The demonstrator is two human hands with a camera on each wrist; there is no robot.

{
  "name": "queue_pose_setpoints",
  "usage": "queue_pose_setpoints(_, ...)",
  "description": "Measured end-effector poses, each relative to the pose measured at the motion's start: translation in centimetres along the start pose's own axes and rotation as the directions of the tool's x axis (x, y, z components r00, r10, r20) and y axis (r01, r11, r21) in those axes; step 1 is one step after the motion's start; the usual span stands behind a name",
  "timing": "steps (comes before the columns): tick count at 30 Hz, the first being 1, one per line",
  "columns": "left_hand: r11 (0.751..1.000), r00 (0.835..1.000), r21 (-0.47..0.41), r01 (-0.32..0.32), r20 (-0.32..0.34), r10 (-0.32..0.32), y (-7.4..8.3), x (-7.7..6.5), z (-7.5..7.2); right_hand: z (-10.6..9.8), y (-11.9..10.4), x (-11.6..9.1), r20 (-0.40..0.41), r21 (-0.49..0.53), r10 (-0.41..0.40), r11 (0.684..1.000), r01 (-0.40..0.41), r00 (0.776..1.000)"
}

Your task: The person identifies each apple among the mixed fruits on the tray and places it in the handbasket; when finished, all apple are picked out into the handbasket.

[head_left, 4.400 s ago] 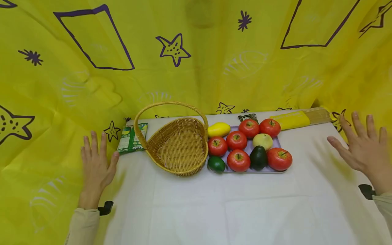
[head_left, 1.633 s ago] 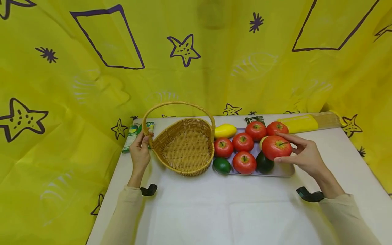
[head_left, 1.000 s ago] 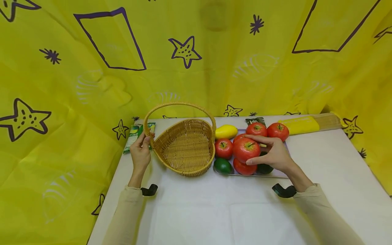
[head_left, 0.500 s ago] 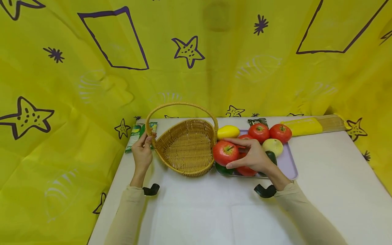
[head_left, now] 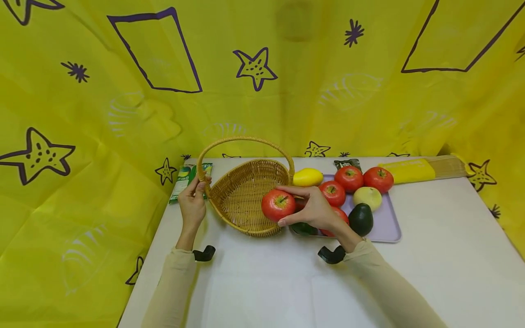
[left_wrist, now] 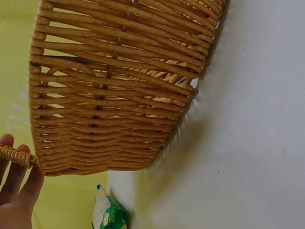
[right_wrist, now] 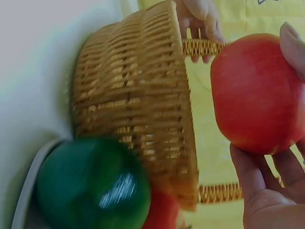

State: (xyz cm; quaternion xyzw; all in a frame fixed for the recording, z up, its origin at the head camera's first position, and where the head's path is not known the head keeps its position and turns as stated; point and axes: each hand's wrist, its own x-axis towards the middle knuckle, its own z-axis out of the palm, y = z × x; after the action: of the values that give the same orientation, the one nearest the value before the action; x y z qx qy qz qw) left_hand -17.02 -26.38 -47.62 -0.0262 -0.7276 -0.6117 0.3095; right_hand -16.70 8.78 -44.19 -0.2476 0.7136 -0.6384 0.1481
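Note:
A wicker basket (head_left: 246, 196) with a tall arched handle stands on the white table. My left hand (head_left: 193, 205) grips the handle low on its left side; in the left wrist view those fingers (left_wrist: 28, 186) curl round the handle's foot. Between thumb and fingers, my right hand (head_left: 313, 209) holds a red apple (head_left: 277, 205) over the basket's right rim. The right wrist view shows this apple (right_wrist: 259, 93) above the level of the rim, beside the woven wall (right_wrist: 133, 90). Nothing shows inside the basket, though the apple covers part of its floor.
Right of the basket, a pale purple tray (head_left: 387, 225) bears several red apples (head_left: 348, 178), a dark avocado (head_left: 361, 219), a pale round fruit (head_left: 368, 198) and a green fruit (right_wrist: 95, 183). A yellow fruit (head_left: 307, 177), spaghetti pack (head_left: 426, 168) and green packet (head_left: 180, 182) lie about.
My right hand took the apple from the tray's right front and carried it left across the tray to the basket. My left hand came to the basket handle and stayed there.

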Motion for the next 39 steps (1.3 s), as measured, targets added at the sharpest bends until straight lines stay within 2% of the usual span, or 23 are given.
queue_pose_setpoints(9,1.000,1.000,0.005,0.010,-0.005,-0.010,0.1,-0.1,0.0,2.1,-0.3,3.1,-0.014,-0.041,0.076,0.996,-0.077,0.997)
queue_pose_setpoints(21,1.000,1.000,0.001,0.007,0.003,-0.007,0.0,-0.2,0.1,4.1,0.1,6.9,0.018,-0.045,0.053,0.998,-0.052,0.998)
queue_pose_setpoints(26,1.000,1.000,0.007,0.027,0.002,-0.027,0.0,-0.2,0.2,4.7,0.0,8.3,0.032,-0.043,0.087,0.995,-0.086,0.996)
queue_pose_setpoints(39,1.000,1.000,-0.002,0.006,-0.004,-0.006,-0.2,0.0,0.0,5.5,0.5,11.6,0.005,-0.108,0.155,0.982,-0.153,0.988)
